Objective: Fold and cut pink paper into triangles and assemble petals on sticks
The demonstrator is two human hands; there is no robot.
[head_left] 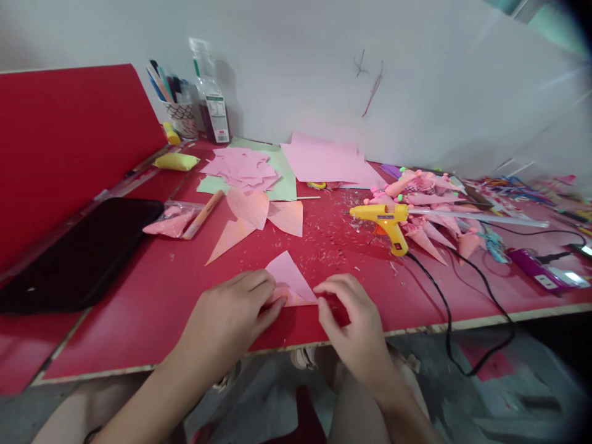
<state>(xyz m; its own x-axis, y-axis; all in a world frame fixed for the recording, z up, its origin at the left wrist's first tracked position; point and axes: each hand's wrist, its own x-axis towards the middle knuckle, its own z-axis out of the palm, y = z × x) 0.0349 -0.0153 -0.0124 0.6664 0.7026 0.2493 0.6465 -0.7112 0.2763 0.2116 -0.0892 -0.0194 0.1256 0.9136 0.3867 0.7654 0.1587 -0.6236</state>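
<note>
A small pink paper piece [292, 272] lies near the front edge of the red table, its lower part folded over and showing an orange-pink side. My left hand [238, 305] grips its left end, fingers closed with the thumb along the fold. At the right corner of the paper, my right hand [354, 320] pinches the tip between thumb and index finger. Beyond my left hand are orange-pink paper pieces [250, 208], some pointed. A yellow glue gun [386, 221] with a clear glue stick lies to the right, beyond my right hand.
Pink cut papers [243, 166] and larger pink sheets [324, 160] lie at the back. A black phone [87, 253] is on the left. Pink paper cones [430, 209], a black cable and a purple power strip [536, 269] occupy the right. A bottle [215, 111] stands behind.
</note>
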